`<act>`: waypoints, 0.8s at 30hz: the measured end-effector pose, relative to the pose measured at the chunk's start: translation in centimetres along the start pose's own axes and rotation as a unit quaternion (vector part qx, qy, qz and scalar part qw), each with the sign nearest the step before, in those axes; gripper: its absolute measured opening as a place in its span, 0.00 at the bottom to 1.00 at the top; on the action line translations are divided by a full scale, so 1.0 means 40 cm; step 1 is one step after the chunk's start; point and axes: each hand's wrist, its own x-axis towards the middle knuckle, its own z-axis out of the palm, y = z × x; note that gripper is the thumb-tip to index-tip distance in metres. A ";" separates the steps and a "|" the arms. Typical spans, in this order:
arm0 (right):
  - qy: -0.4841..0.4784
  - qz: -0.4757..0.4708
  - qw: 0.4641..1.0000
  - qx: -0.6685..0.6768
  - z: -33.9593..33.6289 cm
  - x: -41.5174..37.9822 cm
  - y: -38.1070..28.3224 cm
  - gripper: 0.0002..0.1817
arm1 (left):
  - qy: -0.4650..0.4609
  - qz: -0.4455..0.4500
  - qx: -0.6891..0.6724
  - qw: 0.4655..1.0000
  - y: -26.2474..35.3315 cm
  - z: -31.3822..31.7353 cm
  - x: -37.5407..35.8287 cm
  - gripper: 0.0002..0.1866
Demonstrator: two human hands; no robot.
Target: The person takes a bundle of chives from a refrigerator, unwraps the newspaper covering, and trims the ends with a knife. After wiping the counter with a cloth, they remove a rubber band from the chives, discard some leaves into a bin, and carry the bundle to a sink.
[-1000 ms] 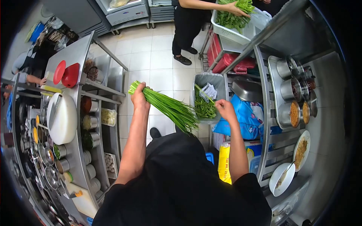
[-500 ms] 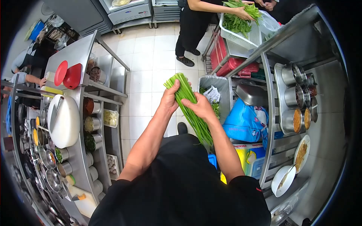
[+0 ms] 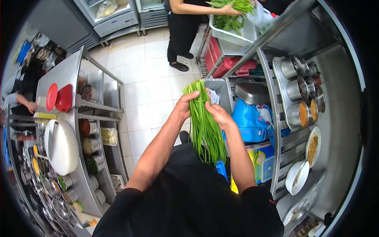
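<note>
both hands grip one bunch of long green chives (image 3: 205, 126) near its cut end: the left hand (image 3: 185, 104) wraps it from the left, the right hand (image 3: 218, 114) presses it from the right, almost touching. the bunch runs lengthwise toward the body, tips hanging, beside the grey waste bin (image 3: 225, 89).

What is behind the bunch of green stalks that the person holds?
Behind the green stalks stands a grey bin holding crumpled paper. Stalks and right hand cover most of the bin's inside, so its other contents are hidden.
</note>
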 end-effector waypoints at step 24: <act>0.141 0.371 0.763 -0.510 -0.637 0.449 0.552 0.25 | 0.339 -0.267 0.465 0.773 -0.163 -0.374 0.117 0.51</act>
